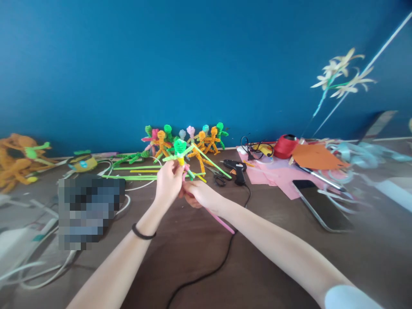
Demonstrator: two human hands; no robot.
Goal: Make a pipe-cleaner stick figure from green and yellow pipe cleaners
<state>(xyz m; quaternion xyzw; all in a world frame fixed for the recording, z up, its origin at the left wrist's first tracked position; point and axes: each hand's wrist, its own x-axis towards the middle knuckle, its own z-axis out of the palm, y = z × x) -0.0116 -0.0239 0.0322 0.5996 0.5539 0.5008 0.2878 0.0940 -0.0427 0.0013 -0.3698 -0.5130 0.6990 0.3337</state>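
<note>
My left hand (169,180), a black band on its wrist, is closed on a small pipe cleaner figure (180,147). The figure's head is a bright green coil, its arms are light green, and yellow and pink show below. Just under it, my right hand (203,196) has its fingers curled around a pink pipe cleaner (222,222), whose free end sticks out below the wrist toward the lower right. Where the pink strand meets the figure is hidden by my fingers. Behind my hands stand several finished-looking pipe cleaner figures (161,141) in orange, green, pink and blue.
Loose green pipe cleaners (128,177) lie left of my hands. Scissors (219,180) and a black glue gun (238,171) with a trailing cord are to the right. Farther right are pink sheets (286,180), red spool (285,146) and a phone (322,206). A pixelated dark object (92,206) lies left.
</note>
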